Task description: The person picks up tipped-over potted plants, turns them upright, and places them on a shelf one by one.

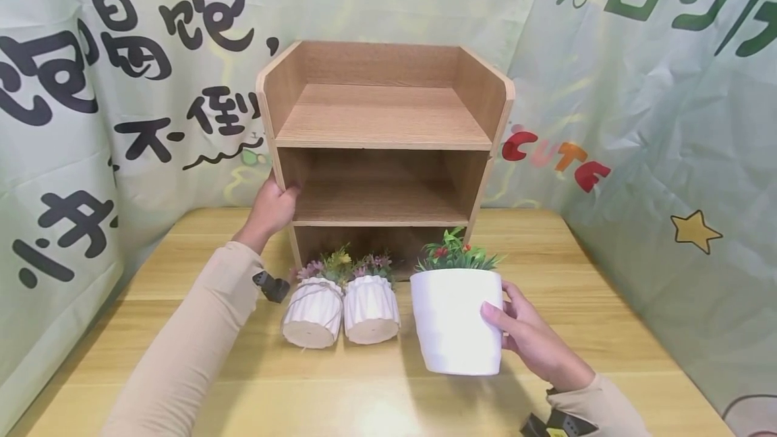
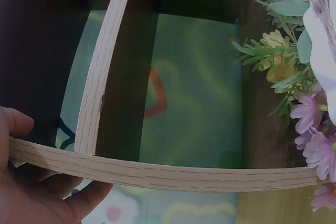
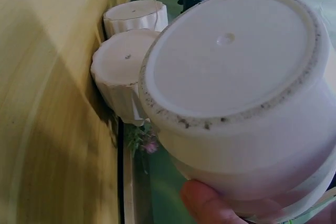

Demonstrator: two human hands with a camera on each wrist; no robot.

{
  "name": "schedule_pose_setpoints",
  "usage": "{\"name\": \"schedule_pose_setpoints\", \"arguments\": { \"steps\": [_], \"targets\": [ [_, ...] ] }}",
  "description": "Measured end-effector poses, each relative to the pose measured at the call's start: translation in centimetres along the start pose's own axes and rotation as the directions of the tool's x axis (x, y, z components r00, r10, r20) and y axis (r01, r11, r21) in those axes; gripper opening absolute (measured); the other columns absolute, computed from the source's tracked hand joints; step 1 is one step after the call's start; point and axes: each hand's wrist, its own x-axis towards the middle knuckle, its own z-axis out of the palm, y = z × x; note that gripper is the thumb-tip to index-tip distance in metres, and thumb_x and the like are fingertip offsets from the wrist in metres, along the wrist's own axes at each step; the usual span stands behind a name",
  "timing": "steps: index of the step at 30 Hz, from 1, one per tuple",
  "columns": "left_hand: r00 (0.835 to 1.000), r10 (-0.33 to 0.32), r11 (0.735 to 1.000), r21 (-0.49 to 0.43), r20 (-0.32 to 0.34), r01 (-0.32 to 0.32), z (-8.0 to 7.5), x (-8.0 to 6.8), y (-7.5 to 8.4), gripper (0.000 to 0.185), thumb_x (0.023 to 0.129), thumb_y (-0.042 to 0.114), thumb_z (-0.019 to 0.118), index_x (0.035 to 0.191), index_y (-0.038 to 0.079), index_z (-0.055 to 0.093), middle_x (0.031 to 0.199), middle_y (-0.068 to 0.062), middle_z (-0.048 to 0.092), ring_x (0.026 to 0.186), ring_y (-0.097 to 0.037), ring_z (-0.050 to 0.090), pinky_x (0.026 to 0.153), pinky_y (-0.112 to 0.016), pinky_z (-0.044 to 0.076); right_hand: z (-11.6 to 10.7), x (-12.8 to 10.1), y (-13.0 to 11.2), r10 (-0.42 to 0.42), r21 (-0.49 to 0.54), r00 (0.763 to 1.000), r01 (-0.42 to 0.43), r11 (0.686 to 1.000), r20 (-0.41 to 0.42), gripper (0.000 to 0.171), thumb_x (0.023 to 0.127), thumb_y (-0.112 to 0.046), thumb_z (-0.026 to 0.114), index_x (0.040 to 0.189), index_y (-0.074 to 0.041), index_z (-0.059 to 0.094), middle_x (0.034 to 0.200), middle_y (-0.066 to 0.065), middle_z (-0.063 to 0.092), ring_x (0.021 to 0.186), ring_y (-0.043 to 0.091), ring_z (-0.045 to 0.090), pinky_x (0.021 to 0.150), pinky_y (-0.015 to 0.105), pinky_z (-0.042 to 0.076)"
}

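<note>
White pot [image 1: 456, 322] held tilted in right grip [image 1: 534, 339] could slip, knocking small pots [image 1: 340, 312] beside it; left grip [image 1: 273, 208] clasps shelf [image 1: 382, 140] edge.

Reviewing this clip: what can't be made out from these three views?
- Bottom compartment of the wooden shelf: head view, hidden behind the two small ribbed pots and in shadow.
- Right hand behind the large white pot: its palm-side grip is hidden; the right wrist view shows one fingertip only.
- Left hand: fingertips hidden inside the shelf; the left wrist view cuts the hand at the frame edge.
- Large pot's plant: absent from the right wrist view, the base fills it.
</note>
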Motion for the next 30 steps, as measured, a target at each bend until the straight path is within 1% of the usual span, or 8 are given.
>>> {"name": "schedule_pose_setpoints", "arguments": {
  "steps": [7,13,19,25,30],
  "targets": [
    [1.0,-0.004,1.0,-0.007,0.0,0.004,0.0,0.1,0.0,0.055,0.098,0.011,0.045,0.147,-0.004,0.027,0.143,-0.031,0.04,0.134,-0.043,0.036,0.113,-0.051,0.024,0.1,-0.1,-0.7,-0.026,-0.007,0.999,0.025,1.0,-0.023,0.065,0.101,-0.019,0.049,0.145,0.004,0.006,0.113,0.014,0.054,0.097,0.02,0.061,0.079,0.041,0.055],
    [1.0,-0.023,1.0,-0.02,-0.002,0.023,0.1,0.1,-0.1,0.052,0.098,0.012,0.045,0.145,-0.005,0.03,0.141,-0.031,0.043,0.133,-0.042,0.038,0.113,-0.05,0.025,0.0,-0.2,-1.3,-0.042,-0.03,0.998,0.041,0.999,-0.038,0.066,0.1,-0.019,0.05,0.145,0.004,0.008,0.115,0.016,0.053,0.097,0.021,0.062,0.078,0.041,0.056],
    [1.0,-0.02,1.0,-0.018,-0.003,0.02,0.1,-0.1,-0.1,0.052,0.099,0.012,0.045,0.146,-0.005,0.029,0.141,-0.031,0.043,0.132,-0.042,0.038,0.112,-0.05,0.026,0.1,-0.1,-1.9,-0.088,-0.051,0.996,0.086,0.995,-0.034,0.066,0.1,-0.018,0.05,0.145,0.004,0.008,0.113,0.017,0.055,0.096,0.022,0.063,0.078,0.04,0.056],
    [1.0,-0.013,1.0,-0.019,-0.012,0.013,0.1,-0.1,0.0,0.051,0.098,0.012,0.045,0.144,-0.006,0.031,0.139,-0.031,0.044,0.131,-0.042,0.039,0.112,-0.05,0.027,0.2,-0.1,-2.4,-0.137,-0.06,0.99,0.135,0.989,-0.04,0.062,0.099,-0.016,0.05,0.143,0.004,0.012,0.111,0.017,0.056,0.094,0.023,0.064,0.077,0.038,0.056],
    [1.0,-0.013,1.0,-0.02,-0.015,0.013,0.1,-0.1,0.0,0.049,0.098,0.011,0.046,0.142,-0.006,0.033,0.139,-0.031,0.045,0.131,-0.043,0.039,0.112,-0.05,0.027,0.3,-0.1,-2.9,-0.16,-0.089,0.986,0.155,0.984,-0.052,0.061,0.099,-0.015,0.05,0.144,0.003,0.013,0.113,0.018,0.056,0.094,0.024,0.064,0.078,0.037,0.056]
  ]
}}
